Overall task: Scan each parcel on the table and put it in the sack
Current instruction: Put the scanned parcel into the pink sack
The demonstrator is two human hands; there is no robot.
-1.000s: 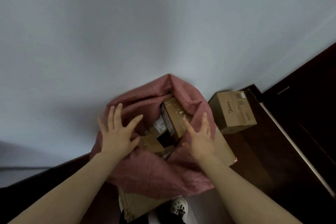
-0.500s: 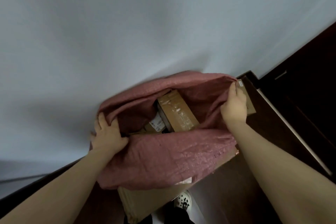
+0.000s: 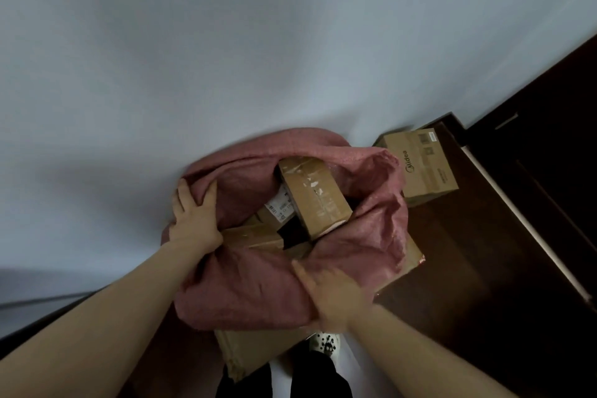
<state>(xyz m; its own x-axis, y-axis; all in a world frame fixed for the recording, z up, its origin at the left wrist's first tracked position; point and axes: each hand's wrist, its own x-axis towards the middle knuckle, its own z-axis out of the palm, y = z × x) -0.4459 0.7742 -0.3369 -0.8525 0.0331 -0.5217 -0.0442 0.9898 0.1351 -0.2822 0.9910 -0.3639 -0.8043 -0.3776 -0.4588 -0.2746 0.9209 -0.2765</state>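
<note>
Grey wall (image 3: 226, 42) behind; left hand (image 3: 193, 220) grips sack (image 3: 258, 294).

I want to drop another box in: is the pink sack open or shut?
Open. The left hand grips the sack by its rim, and a taped parcel shows inside its wide mouth.

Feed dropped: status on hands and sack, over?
Left hand grips pink woven sack rim. Right hand blurred at near rim. Taped brown cardboard box inside; printed brown cardboard box outside, right.
</note>
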